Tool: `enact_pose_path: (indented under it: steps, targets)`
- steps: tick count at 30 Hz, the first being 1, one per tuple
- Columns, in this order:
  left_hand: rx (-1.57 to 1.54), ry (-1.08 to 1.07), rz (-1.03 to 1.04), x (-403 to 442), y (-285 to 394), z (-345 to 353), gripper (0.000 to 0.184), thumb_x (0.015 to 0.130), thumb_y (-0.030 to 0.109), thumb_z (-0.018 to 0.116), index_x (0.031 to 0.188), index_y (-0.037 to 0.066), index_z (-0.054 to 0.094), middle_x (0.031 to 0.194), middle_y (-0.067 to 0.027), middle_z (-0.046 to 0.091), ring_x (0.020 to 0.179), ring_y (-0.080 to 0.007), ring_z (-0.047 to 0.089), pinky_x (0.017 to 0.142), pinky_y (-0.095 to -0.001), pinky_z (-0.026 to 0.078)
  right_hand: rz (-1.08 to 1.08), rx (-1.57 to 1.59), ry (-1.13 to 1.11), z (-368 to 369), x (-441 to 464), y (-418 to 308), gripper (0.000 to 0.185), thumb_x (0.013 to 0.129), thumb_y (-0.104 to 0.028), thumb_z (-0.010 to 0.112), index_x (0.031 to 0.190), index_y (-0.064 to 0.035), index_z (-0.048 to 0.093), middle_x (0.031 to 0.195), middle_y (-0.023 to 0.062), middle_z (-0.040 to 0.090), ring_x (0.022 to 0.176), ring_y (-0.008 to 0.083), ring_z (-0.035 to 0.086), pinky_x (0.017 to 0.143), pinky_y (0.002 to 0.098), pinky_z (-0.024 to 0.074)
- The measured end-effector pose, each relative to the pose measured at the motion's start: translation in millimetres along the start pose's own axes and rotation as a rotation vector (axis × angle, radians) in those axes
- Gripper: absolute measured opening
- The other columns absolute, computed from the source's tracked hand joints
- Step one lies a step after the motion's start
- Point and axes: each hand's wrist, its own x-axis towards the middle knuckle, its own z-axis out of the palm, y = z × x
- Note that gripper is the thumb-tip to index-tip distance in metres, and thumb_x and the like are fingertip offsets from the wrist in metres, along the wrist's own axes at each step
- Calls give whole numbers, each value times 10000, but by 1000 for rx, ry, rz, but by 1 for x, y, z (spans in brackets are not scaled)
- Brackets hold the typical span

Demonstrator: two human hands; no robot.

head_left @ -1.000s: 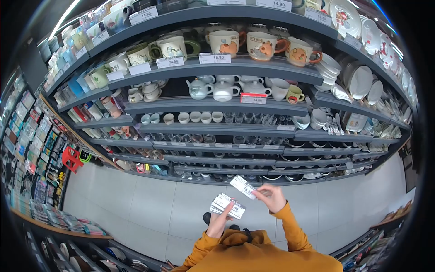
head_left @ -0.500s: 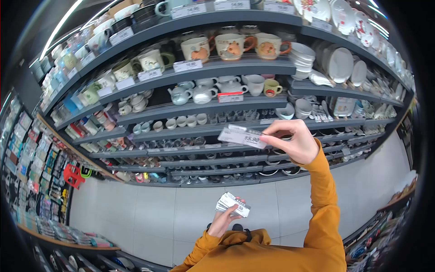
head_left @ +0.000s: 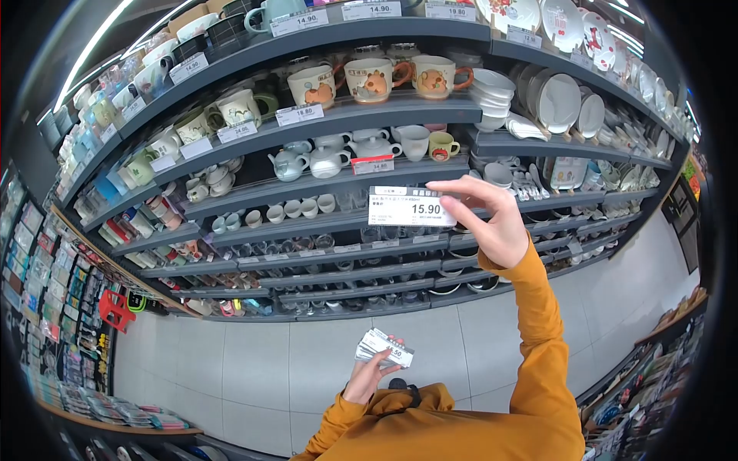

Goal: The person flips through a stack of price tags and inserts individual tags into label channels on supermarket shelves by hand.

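Observation:
Between the thumb and fingers of my right hand (head_left: pixel 496 219) is a white price tag (head_left: pixel 403 209) printed 15.90, raised in front of the shelves with its face toward me. Low down near my body, my left hand (head_left: pixel 370 374) grips a fanned stack of price tags (head_left: pixel 384 348); the top one ends in .50 and its first digits are partly covered by my thumb. Behind the raised tag are grey shelves with teapots (head_left: pixel 329 162), a yellow-green mug (head_left: pixel 443 146) and a red-edged price tag (head_left: pixel 372 165). Orange bear mugs (head_left: pixel 373 79) stand one shelf higher.
Stacked white bowls (head_left: pixel 492 94) and upright plates (head_left: pixel 557 104) fill the right part of the shelving. Grey floor tiles (head_left: pixel 254 361) lie below. At the left, a red plastic item (head_left: pixel 117 310) stands by a rack of hanging packets (head_left: pixel 46 284). Another display (head_left: pixel 646 369) borders the lower right.
The tag in my right hand has turned from tilted and blurred to level, its print now readable. The view has shifted slightly, so the shelves appear further left. My left hand still holds the stack.

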Motion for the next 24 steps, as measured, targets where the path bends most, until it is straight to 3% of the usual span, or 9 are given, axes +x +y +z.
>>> enact_pose_path:
  steps: [3, 9, 15, 24]
  targets:
    - [-5, 7, 8, -2, -1, 0, 385, 946, 113, 509, 1322, 60, 446, 1297, -116, 560, 1145, -186, 574, 858, -303, 518, 2, -8, 27, 2, 1, 2, 248, 925, -73, 578, 1157, -51, 662, 897, 41, 624, 781, 96, 591, 707, 229, 480]
    - [0, 18, 2, -5, 0, 1, 387, 945, 109, 506, 1323, 52, 447, 1288, -117, 567, 1129, -177, 584, 834, -281, 526, -9, -69, 22, 1, 3, -2, 243, 939, -58, 536, 1148, -20, 654, 925, 49, 627, 813, 81, 578, 725, 216, 462]
    - [-12, 35, 5, -8, -1, 0, 380, 943, 101, 507, 1315, 45, 448, 1278, -126, 569, 1109, -186, 598, 814, -277, 540, -58, -80, 53, 2, 3, -1, 246, 950, -44, 500, 1147, -9, 642, 908, 100, 633, 796, 137, 581, 719, 256, 463]
    - [-7, 41, 6, -9, -3, -2, 384, 943, 104, 504, 1318, 40, 447, 1278, -130, 573, 1099, -182, 605, 794, -261, 545, -21, -54, 26, 5, 2, 2, 249, 954, -38, 487, 1148, -1, 638, 920, 106, 640, 811, 143, 589, 741, 262, 468]
